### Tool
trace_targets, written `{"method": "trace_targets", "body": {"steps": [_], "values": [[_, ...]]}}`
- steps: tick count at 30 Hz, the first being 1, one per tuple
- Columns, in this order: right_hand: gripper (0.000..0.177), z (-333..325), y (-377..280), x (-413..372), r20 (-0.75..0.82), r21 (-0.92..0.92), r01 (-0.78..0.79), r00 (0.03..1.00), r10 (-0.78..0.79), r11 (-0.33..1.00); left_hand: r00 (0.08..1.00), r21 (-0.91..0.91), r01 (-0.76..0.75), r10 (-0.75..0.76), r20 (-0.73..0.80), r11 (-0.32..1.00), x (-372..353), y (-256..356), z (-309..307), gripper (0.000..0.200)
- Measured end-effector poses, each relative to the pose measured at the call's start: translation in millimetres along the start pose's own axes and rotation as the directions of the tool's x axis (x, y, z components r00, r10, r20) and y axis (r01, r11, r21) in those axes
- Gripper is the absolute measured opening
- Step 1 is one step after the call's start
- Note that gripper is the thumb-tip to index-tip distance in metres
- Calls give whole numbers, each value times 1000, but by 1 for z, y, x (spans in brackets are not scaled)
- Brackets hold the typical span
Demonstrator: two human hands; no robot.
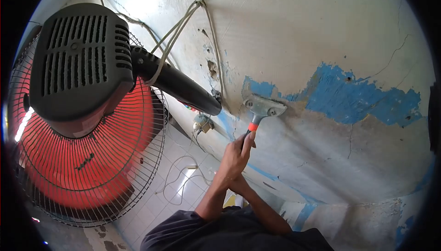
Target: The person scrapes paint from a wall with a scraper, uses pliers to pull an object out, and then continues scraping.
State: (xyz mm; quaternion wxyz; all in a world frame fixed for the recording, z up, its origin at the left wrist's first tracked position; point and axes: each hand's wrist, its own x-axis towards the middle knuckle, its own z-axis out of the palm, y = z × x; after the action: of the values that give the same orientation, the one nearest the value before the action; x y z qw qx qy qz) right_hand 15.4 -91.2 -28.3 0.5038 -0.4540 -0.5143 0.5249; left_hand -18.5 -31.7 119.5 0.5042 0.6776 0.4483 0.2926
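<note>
A scraper (262,108) with a wide grey metal head, an orange-red collar and a dark handle meets the wall (294,163) at the lower edge of a patch of blue paint (342,95). My left hand (236,158) is wrapped round its handle, with fingertips showing just below the collar. My right forearm comes from the lower right and crosses behind the left wrist. There, most of my right hand (237,185) is hidden, so its fingers and anything in them cannot be made out.
A big fan (82,67) with red blades and a wire cage fills the left side, close to my left arm. Its black pole (188,88) is tied with cord to the wall. A socket box (203,123) and loose cable (177,200) lie below, above white floor tiles (154,203).
</note>
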Motion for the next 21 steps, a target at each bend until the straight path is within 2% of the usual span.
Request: {"method": "trace_targets", "body": {"steps": [3,5,7,9,12,15,17,20,21], "values": [[37,17,23,-2,-69,-105,85,993,-93,991,1000,18,11,-11,-9,1000,-5,-29,3,50],[38,20,21,-2,-182,-98,173,965,-188,980,1000,11,-10,11,-25,1000,3,-31,3,51],[42,15,2,-2,-127,-101,90,987,-103,991,1000,-20,-21,21,-22,1000,3,-17,2,51],[52,-7,-18,4,102,-155,-155,980,172,976,1000,-9,9,-8,12,1000,0,-5,-3,52],[51,8,13,1,-45,-62,3,999,-6,998,1000,10,13,-13,11,1000,-1,-17,-2,53],[47,21,30,-5,-182,-78,162,968,-174,984,1000,8,8,-8,-7,1000,4,-32,1,53],[44,6,1,-2,-84,-79,-34,996,28,996,1000,-27,12,-12,-1,1000,1,-15,1,54],[39,-7,-25,-1,41,-94,-142,988,146,985,999,-24,34,-33,42,999,2,4,-6,53],[38,-2,-14,-1,10,-81,-91,996,92,993,999,-16,25,-25,40,1000,5,0,-6,53]]}}
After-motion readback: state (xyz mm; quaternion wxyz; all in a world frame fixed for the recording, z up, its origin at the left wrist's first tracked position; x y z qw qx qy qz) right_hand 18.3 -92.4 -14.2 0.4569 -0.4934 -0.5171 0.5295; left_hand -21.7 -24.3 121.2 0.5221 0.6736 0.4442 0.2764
